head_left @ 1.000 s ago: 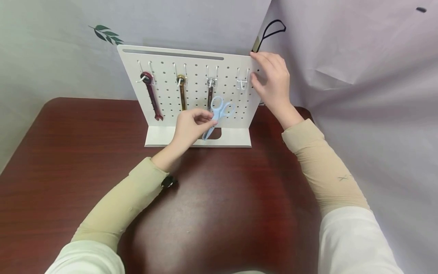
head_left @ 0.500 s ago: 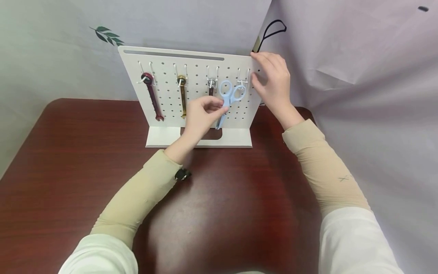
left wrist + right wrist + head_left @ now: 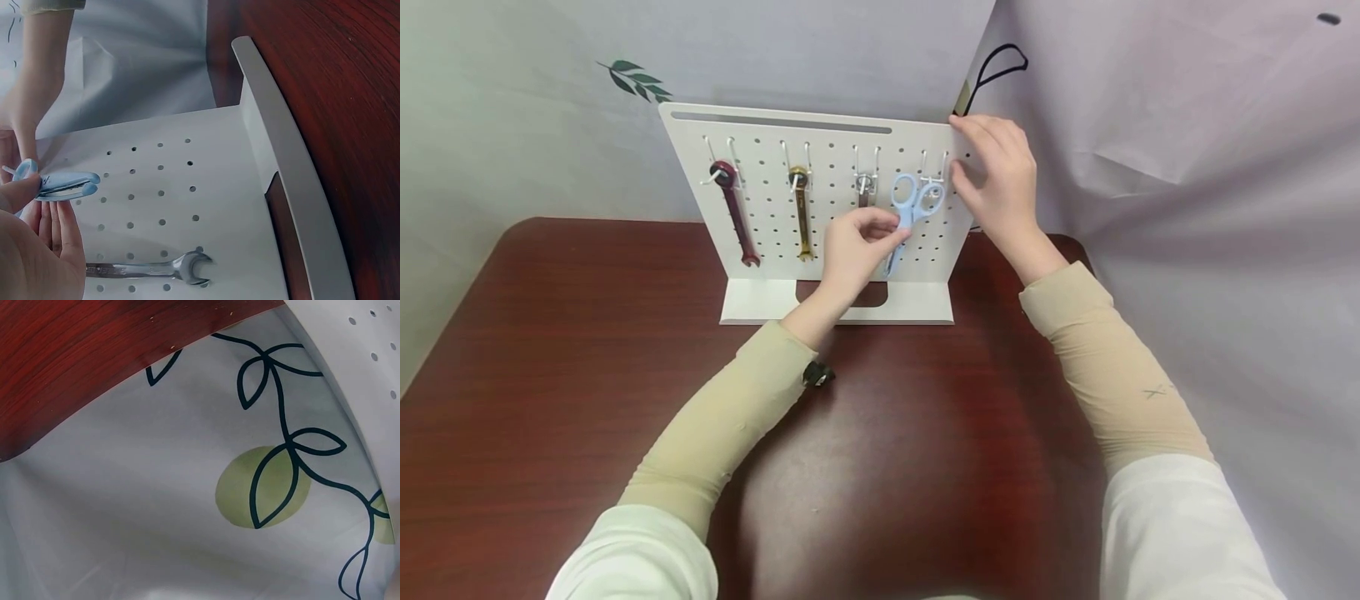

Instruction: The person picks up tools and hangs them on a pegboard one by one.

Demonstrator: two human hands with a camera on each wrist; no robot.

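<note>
My left hand (image 3: 857, 254) pinches a pair of light-blue scissors (image 3: 907, 215) between thumb and fingers, finger loops up and blades pointing down. The scissors overlap the right part of a white pegboard (image 3: 775, 250), with their loops just below and in front of the rightmost white hook (image 3: 934, 178). In the left wrist view the scissors' covered-looking blades (image 3: 69, 181) stick out past the thumb. My right hand (image 3: 1002, 179) grips the pegboard's upper right edge, thumb on the front and fingertips at the top corner.
A red wrench (image 3: 736, 217), a gold wrench (image 3: 802, 221) and a silver wrench (image 3: 144, 270) hang from the other hooks. The pegboard's foot (image 3: 760, 300) stands on a dark red wooden table (image 3: 587, 333). A leaf-patterned cloth (image 3: 156, 487) hangs beside it.
My left hand has carried the scissors right and upward, from in front of the silver wrench to the rightmost hook. The right hand has stayed at the board's corner.
</note>
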